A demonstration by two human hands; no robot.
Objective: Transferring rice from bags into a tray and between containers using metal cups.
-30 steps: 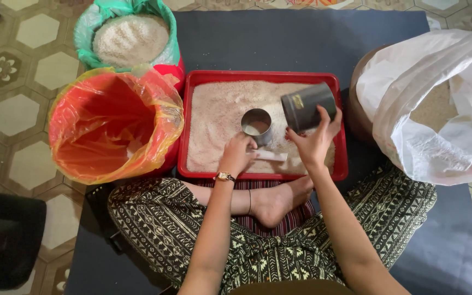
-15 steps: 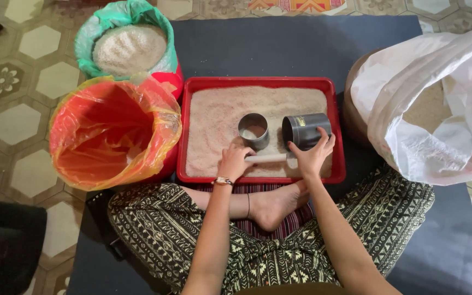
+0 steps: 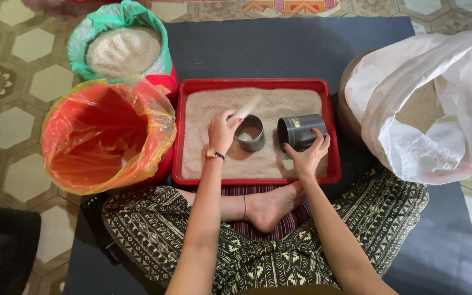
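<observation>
I see the left hand (image 3: 222, 130) has lifted its pale flat stick (image 3: 247, 107) over the round metal cup (image 3: 249, 133). The right hand (image 3: 308, 155) grips a dark tin (image 3: 300, 131) lying on grainy rice in the red tray (image 3: 258, 179).

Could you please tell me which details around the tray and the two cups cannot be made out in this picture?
Head view:
- Pale stick in the left hand: motion-blurred, kind unclear.
- Dark cup under the right hand: mouth shadowed, contents unseen.
- White sack: cut off by the right edge.
- Orange-lined bin: bottom hidden by its liner.
</observation>
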